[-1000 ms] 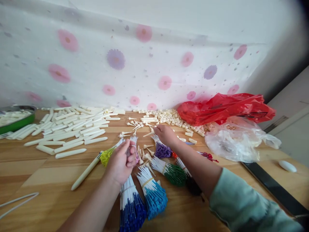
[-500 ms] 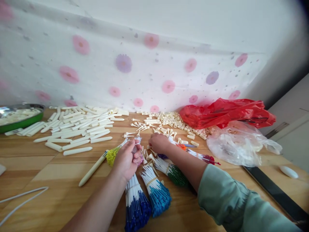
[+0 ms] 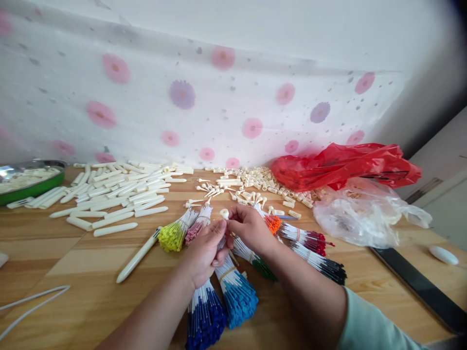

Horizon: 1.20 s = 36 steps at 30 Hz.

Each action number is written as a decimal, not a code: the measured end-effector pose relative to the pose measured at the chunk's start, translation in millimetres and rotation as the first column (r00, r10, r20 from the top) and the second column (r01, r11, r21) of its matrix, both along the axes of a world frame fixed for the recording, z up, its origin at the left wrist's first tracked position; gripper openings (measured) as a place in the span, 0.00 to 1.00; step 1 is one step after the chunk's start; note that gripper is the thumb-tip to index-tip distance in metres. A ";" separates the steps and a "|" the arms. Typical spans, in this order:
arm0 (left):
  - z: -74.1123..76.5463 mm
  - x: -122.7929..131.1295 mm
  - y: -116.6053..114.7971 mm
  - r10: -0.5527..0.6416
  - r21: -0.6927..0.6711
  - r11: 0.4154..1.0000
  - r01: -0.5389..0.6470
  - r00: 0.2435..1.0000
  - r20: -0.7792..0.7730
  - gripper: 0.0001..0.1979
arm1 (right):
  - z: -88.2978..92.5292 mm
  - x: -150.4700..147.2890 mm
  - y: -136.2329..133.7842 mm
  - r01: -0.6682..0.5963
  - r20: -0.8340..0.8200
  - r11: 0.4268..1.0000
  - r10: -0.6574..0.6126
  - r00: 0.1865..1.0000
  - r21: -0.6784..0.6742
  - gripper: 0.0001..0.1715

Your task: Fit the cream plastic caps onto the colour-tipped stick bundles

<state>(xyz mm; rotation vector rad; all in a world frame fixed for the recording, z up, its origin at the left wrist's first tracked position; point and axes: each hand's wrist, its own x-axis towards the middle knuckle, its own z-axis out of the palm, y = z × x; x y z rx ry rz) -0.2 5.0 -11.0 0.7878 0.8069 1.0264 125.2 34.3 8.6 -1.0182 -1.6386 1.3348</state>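
My left hand (image 3: 206,253) and my right hand (image 3: 250,228) meet over the bundles of pen refills, fingers pinched close together. A small cream plastic piece with a round head (image 3: 224,213) shows at the fingertips, against my right fingers and just above my left thumb. Whatever my left fingers curl around is mostly hidden. Below lie a dark blue refill bundle (image 3: 206,316) and a light blue one (image 3: 239,296); a green bundle (image 3: 260,262) lies partly under my right wrist. Yellow refills (image 3: 173,233) and pink refills (image 3: 197,226) are left of my hands.
Cream pen barrels (image 3: 120,189) are heaped at left, near a green-sided bowl (image 3: 40,182). One pen (image 3: 138,255) lies alone. Small cream clips (image 3: 262,180) are scattered behind my hands. Orange (image 3: 273,223), dark red (image 3: 306,238) and black refills (image 3: 321,262) lie right, beyond them a red bag (image 3: 346,165).
My right hand has come back from the scattered cream pieces to meet my left hand, which moved right. A round-headed cream piece now shows between them. Pink and black refills are uncovered.
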 end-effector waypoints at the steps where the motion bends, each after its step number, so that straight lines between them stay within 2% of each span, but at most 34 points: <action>1: -1.1 0.2 -0.2 -0.012 0.004 1.000 0.012 1.000 -0.015 0.17 | -2.0 -0.6 -2.0 0.021 -0.026 1.000 -0.022 0.999 -0.017 0.07; 5: -3.7 1.7 -2.0 -0.044 -0.027 0.999 0.044 0.999 -0.014 0.18 | -6.5 0.7 -6.7 0.033 -0.017 0.999 -0.033 0.999 -0.020 0.06; 6: -3.8 2.6 -2.7 -0.040 -0.043 0.998 0.040 0.999 0.004 0.19 | -7.2 1.7 -7.8 0.049 0.021 0.998 -0.050 0.999 0.030 0.04; 8: -3.8 5.3 -4.2 -0.003 -0.062 0.998 0.005 1.000 0.027 0.19 | -7.8 4.2 -10.3 0.101 0.107 0.970 -0.127 0.986 0.222 0.03; 10: -3.8 8.2 -5.4 0.040 -0.060 0.997 -0.039 0.999 0.019 0.18 | -7.7 6.7 -13.3 0.125 0.156 0.897 -0.208 0.966 0.423 0.05; 12: -3.8 10.8 -5.8 0.083 -0.053 0.995 -0.083 0.996 0.010 0.18 | -7.2 8.8 -16.3 0.128 0.171 0.848 -0.248 0.953 0.515 0.08; 19: -1.6 15.1 -3.8 0.329 -0.047 0.944 -0.327 0.944 0.037 0.17 | -9.2 8.9 -23.1 0.109 0.246 0.840 -0.276 0.929 0.531 0.10; 24: 2.1 17.5 -5.8 0.371 -0.011 0.928 -0.371 0.928 -0.020 0.19 | -13.5 0.9 -26.6 0.061 0.332 0.883 -0.238 0.913 0.465 0.07; 31: 2.4 18.9 -8.4 0.395 -0.024 0.918 -0.395 0.918 -0.032 0.21 | -22.4 -10.9 -30.4 0.207 0.158 0.859 -0.312 0.937 0.469 0.06; 36: 2.6 17.0 -5.0 0.439 -0.070 0.897 -0.437 0.899 0.005 0.18 | -17.5 -6.8 -30.4 0.172 0.137 0.855 -0.270 0.953 0.489 0.06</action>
